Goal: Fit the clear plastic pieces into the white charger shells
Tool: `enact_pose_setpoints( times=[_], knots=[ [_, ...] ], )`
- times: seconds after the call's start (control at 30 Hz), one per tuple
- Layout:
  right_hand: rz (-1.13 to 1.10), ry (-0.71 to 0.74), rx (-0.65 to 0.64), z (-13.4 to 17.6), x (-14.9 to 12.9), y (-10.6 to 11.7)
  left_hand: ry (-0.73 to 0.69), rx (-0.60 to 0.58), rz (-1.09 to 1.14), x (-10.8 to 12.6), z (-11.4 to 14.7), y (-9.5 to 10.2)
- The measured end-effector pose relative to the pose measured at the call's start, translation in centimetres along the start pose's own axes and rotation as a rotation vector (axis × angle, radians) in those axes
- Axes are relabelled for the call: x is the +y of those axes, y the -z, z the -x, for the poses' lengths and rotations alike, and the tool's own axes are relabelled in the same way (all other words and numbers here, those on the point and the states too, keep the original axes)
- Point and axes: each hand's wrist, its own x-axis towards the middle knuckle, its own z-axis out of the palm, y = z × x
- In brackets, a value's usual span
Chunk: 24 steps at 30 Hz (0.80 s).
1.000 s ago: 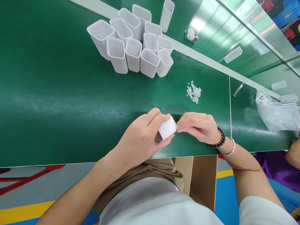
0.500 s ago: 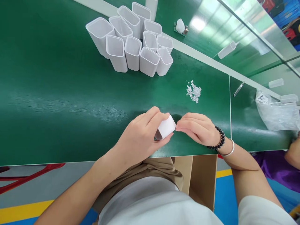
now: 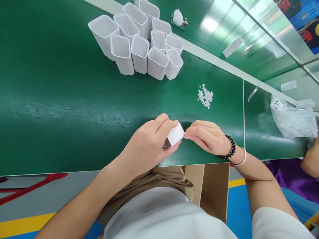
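Clock centring on the held tube [image 3: 175,134]. Table [image 3: 62,86] spreading widest; belt [image 3: 201,39] beyond it moving, carrying its load toward 10 o'clock over the last second. Hands barely shifting, so work is apparently staying at one tube end. Left hand [image 3: 148,141] lying at 9, clasping the tube over the table. Right hand [image 3: 208,136] sitting at 3, fingertips meeting the tube's end; cannot tell whether they are pinching anything. Around: other tubes [image 3: 122,58] clustering at 11, box [image 3: 214,187] standing between 4 and 5, bag [image 3: 294,121] lying at 3, board [image 3: 177,18] riding at 12, beads [image 3: 207,97] lying loose between 1 and 2. Left fingers hiding much of the tube.
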Motion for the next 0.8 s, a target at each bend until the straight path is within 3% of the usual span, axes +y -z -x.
enact_pose_setpoints(
  times=[0.53, 0.8],
  knots=[
    [-0.021, -0.041, -0.025, 0.0, -0.2, -0.1, -0.074, -0.025, -0.058, -0.1, 0.0, 0.1],
    [-0.185, -0.220, -0.153, -0.7, 0.1, 1.2, -0.148, -0.074, -0.051, 0.0, -0.5, 0.4]
  ],
)
